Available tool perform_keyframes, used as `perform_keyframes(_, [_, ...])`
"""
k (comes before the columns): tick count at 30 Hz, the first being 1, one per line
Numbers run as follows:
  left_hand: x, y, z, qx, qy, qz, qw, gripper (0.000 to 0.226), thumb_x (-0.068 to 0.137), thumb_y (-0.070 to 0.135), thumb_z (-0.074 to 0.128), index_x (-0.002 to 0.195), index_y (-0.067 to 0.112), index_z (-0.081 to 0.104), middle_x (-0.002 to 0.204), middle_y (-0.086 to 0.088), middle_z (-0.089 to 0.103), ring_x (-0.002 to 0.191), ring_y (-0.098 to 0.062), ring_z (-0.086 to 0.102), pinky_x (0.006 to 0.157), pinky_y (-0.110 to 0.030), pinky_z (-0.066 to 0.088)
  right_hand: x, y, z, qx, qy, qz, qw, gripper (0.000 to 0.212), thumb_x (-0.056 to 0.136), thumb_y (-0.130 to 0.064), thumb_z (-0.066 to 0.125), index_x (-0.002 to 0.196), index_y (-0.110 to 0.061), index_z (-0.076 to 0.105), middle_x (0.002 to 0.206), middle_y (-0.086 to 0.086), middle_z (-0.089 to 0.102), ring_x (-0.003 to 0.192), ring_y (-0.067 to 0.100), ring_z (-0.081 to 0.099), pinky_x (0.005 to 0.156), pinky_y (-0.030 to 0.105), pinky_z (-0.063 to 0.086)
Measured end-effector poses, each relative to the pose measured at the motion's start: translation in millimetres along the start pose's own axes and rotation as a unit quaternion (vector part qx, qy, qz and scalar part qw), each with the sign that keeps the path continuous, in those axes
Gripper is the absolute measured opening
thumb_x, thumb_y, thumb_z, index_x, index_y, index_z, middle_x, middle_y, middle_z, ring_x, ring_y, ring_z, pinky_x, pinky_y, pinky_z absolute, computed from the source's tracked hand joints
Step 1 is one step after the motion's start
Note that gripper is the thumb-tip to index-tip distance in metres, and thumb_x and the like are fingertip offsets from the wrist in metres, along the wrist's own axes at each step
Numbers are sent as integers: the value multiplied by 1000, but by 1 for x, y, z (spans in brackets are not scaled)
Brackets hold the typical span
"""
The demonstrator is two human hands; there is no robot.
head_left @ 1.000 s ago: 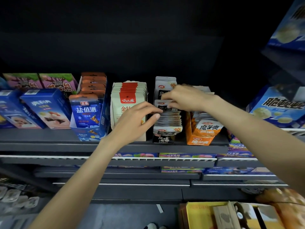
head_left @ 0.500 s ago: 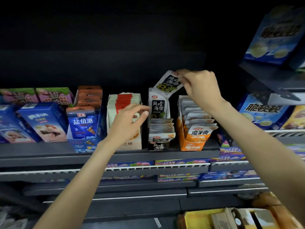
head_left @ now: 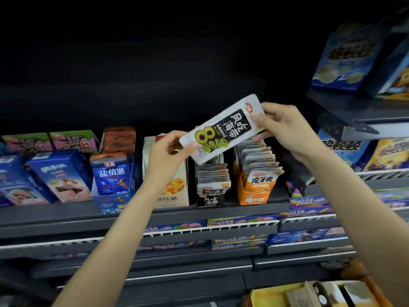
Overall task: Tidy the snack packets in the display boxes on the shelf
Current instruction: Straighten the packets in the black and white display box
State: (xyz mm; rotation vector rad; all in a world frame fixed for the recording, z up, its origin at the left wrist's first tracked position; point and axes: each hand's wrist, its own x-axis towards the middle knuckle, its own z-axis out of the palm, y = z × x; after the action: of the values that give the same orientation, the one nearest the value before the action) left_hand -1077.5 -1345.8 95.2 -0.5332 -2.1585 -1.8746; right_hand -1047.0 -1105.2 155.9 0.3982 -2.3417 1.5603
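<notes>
Gripping one white seaweed packet (head_left: 223, 129) by both ends, the left hand (head_left: 164, 155) and right hand (head_left: 285, 127) close their fingers on it, tilted in dark open room above the shelf (head_left: 66, 214). Below stands its black display box (head_left: 211, 189) of stacked packets, between a cream box (head_left: 174, 191) and an orange box (head_left: 256, 185)

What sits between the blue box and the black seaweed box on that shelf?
In the head view, one cream box stands between blue box and black box, partly behind the left hand.
</notes>
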Motion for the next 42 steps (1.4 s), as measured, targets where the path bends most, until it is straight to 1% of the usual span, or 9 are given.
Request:
perform_keyframes(3, [-4,1,-8,74,70,169,980,18,82,11,72,88,27,67,84,12,65,80,-1,60,71,-17,47,-1,6,-7,-52,10,-44,998,14,87,-24,64,95,-34,69,94,-9,61,91,5,57,80,18,46])
perform_keyframes(7, [-1,-10,-29,240,71,497,831,13,80,2,74,91,9,71,82,-8,70,79,-16,60,70,-19,46,-6,7,-16,-56,-34,-66,996,23,85,-13,66,101,-28,70,96,-7,65,87,3,60,72,15,47])
perform_keyframes(10, [0,-9,-37,309,53,580,752,18,82,8,75,97,11,66,82,-12,72,81,-18,58,64,-24,48,-10,3,-19,-31,-72,-71,994,24,84,-14,62,105,-24,68,103,-16,71,103,7,65,82,18,53])
perform_keyframes(14, [2,-16,-42,345,35,592,728,27,79,10,79,101,13,63,83,-10,73,82,-18,58,62,-28,49,-12,5,-21,-15,-96,-71,993,34,86,-3,60,108,-28,67,105,-23,69,108,6,64,85,19,53])
perform_keyframes(20, [4,-23,-42,350,40,544,762,10,84,4,70,87,12,65,82,-8,72,85,-21,57,65,-29,47,-10,11,-15,-6,-97,-80,992,64,85,17,55,103,-43,70,107,-23,68,112,7,62,90,20,51])
perform_keyframes(26, [7,-24,-41,345,49,486,802,22,78,-9,64,60,4,61,76,-10,69,82,-18,58,68,-27,47,-6,12,-10,-27,-44,-125,991,22,83,-7,64,101,-15,73,102,-12,69,104,10,65,86,21,52])
perform_keyframes(34, [9,-6,-10,138,11,108,984,28,83,17,72,102,21,53,87,12,64,80,-1,62,71,-13,49,15,10,-2,-79,76,-84,990,8,92,-16,61,88,-23,60,93,-3,60,79,4,65,62,21,56])
perform_keyframes(37, [14,-11,-11,221,-26,45,974,44,82,25,73,118,26,47,87,14,65,77,5,58,67,-11,44,19,11,-1,-138,122,-89,979,5,94,-16,59,96,-12,59,90,1,65,70,0,67,54,20,55])
perform_keyframes(42, [14,-25,-16,309,-146,115,933,21,85,26,69,106,25,68,93,14,68,85,5,59,72,-19,48,33,23,18,-323,109,-179,923,18,93,-22,59,101,-7,66,85,5,70,67,12,64,62,26,51])
